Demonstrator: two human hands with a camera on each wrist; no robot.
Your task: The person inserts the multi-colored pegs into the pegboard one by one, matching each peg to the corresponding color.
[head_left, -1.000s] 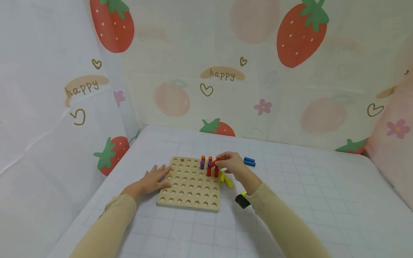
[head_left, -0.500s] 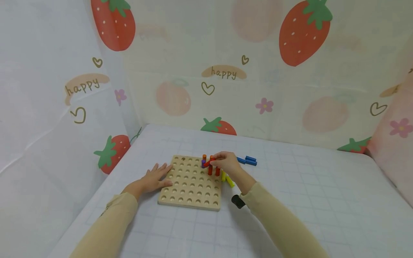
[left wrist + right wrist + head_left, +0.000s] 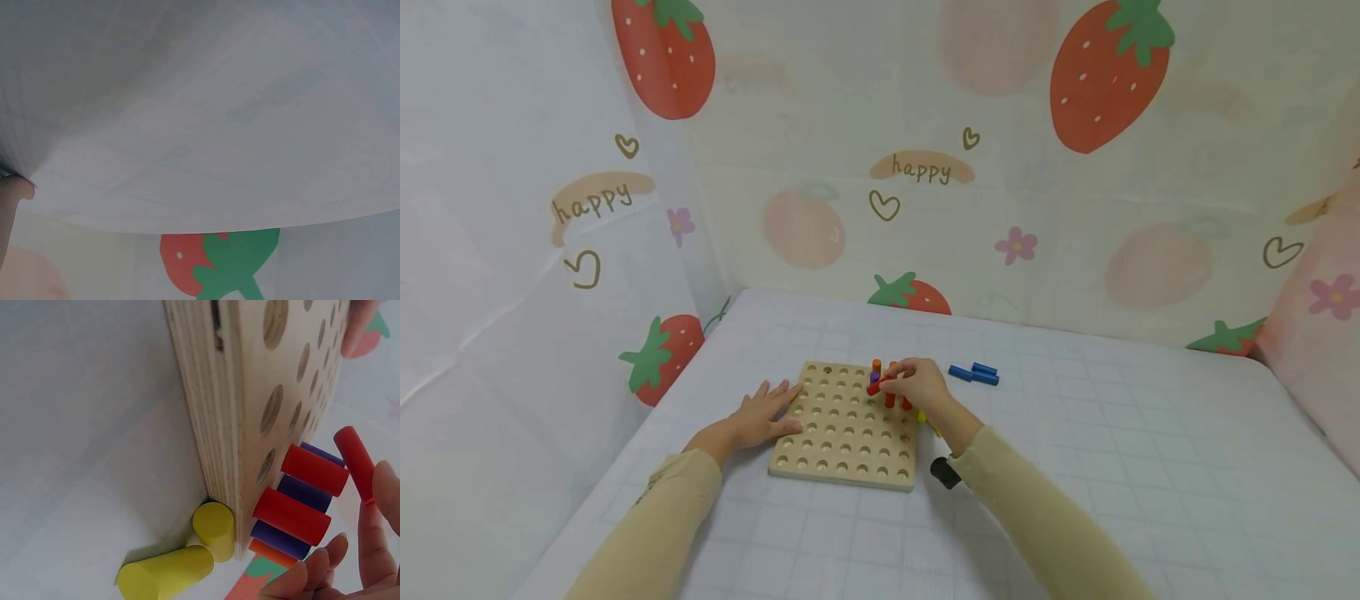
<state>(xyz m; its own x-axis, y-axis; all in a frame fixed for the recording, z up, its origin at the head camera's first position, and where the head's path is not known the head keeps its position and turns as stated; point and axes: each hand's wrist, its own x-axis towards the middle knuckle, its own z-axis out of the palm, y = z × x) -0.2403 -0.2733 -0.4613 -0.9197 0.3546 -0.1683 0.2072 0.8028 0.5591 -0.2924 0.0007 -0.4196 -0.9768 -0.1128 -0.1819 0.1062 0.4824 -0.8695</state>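
Note:
A wooden pegboard (image 3: 848,433) with rows of round holes lies on the table. My left hand (image 3: 762,419) rests along its left edge, fingers spread; only a bit of that hand (image 3: 12,197) enters the left wrist view. Over the board's far right part, my right hand (image 3: 923,388) pinches a red peg (image 3: 355,459) between thumb and finger, tilted and clear of the holes. Below it, two red pegs (image 3: 292,515) stand in the board. Behind those are purple pegs (image 3: 305,492) and orange pegs (image 3: 876,365), partly hidden by the right hand.
Yellow pegs (image 3: 165,575) lie on the table against the board's right side. Three blue pegs (image 3: 985,377) lie farther back to the right. A black object (image 3: 945,472) shows at the right cuff. Printed cloth walls (image 3: 1037,275) enclose the table's back and sides.
My right hand has shifted a little left with the red peg, bringing it in front of the left purple peg. A third blue peg has come into sight. The left hand stays put.

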